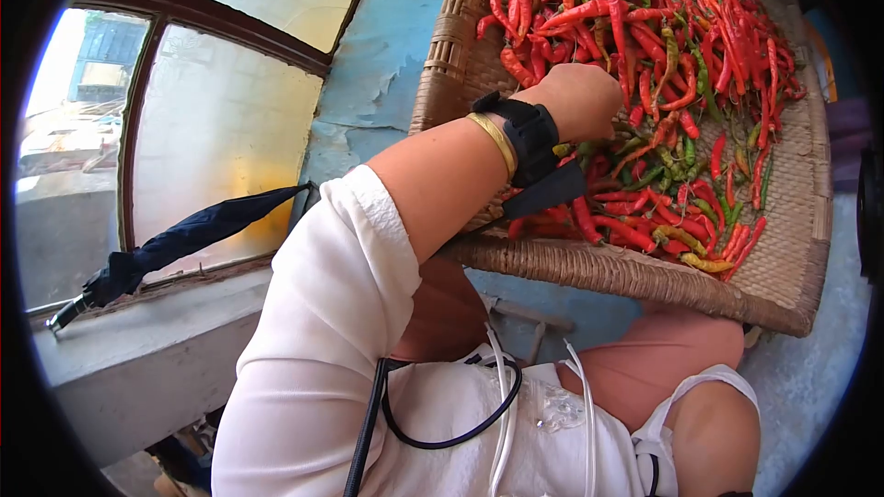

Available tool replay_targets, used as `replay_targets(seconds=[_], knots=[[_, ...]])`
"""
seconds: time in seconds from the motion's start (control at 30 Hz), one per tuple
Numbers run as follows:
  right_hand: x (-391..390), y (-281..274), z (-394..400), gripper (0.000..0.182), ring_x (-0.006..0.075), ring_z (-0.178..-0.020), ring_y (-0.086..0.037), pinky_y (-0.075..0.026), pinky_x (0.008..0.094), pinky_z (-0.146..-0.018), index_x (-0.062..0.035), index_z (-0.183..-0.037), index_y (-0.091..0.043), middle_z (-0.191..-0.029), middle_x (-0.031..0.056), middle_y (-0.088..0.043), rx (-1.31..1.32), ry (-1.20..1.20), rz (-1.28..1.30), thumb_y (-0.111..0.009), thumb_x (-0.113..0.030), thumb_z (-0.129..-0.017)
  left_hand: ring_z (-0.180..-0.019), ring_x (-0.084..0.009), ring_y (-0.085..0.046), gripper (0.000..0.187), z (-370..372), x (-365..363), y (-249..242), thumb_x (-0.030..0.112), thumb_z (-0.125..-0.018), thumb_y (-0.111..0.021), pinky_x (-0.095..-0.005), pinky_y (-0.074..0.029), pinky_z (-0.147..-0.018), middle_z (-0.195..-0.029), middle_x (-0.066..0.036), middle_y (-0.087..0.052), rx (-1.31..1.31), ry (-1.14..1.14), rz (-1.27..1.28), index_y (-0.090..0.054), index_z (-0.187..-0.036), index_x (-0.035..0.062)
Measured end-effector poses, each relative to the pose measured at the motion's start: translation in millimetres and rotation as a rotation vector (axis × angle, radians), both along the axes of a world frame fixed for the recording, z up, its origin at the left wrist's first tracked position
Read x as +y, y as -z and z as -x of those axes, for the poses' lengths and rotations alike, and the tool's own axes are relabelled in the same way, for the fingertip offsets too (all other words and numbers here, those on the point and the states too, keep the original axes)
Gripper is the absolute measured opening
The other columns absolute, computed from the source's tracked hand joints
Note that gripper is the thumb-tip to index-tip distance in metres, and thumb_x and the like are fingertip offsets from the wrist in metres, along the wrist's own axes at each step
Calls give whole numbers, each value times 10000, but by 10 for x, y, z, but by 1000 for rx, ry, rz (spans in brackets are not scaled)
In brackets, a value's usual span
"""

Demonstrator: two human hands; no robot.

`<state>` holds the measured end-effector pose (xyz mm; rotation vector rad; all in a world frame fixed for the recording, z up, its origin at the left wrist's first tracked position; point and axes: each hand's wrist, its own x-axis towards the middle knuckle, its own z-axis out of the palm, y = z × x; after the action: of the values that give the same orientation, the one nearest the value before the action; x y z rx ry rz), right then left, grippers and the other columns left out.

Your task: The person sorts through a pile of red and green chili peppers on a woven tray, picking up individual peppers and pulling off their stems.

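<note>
Sorting chillies (645, 83) on a woven tray (792, 258)

Left hand (575, 97) curled among the red ones, grip hidden, contents impossible to tell; best lifted by stems, gently. Right hand out of view.

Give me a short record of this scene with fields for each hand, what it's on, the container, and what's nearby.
left hand: curled, knuckles up, resting on the chillies; fingers hidden, grip cannot be told
right hand: not in view
chillies: mostly red, some green and yellow, spread loose
woven tray: flat, holds the chillies, rests over the person's knees
wrist: gold bangle beside black strap
nearby: folded dark umbrella on the window sill
</note>
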<state>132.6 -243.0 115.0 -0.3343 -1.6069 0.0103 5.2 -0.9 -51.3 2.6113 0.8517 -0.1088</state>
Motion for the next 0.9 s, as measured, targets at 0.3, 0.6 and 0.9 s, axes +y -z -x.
replay_targets(seconds=[0.3, 0.6, 0.9], knots=[[-8, -11, 25, 122, 173, -646, -568, -417, 293, -612, -11, -795, -589, -763, 69, -577, -19, 50, 0, -503, -32, -710, -722, -291, -580, 213, 3, 11, -45, 270, -660, -607, -383, -466, -611, -715, -105, -595, 149, 41, -32, -626, -713, 64], [-43, -9, 9, 121, 179, -656, -569, -426, 300, -631, -5, -803, -590, -780, 75, -580, -41, 90, 0, -512, -35, -715, -655, -105, -529, 241, 20, 122, -357, 255, -749, -616, -259, -425, -600, -688, -26, -580, -311, -225, 614, -618, -846, 35], [-119, -7, 78, 122, 185, -666, -570, -435, 307, -651, 1, -812, -591, -796, 81, -583, -44, 103, -18, -521, -39, -719, -618, -48, -497, 193, 100, 133, -431, 199, -783, -605, -195, -413, -558, -691, 12, -556, -422, -271, 782, -597, -843, 15]])
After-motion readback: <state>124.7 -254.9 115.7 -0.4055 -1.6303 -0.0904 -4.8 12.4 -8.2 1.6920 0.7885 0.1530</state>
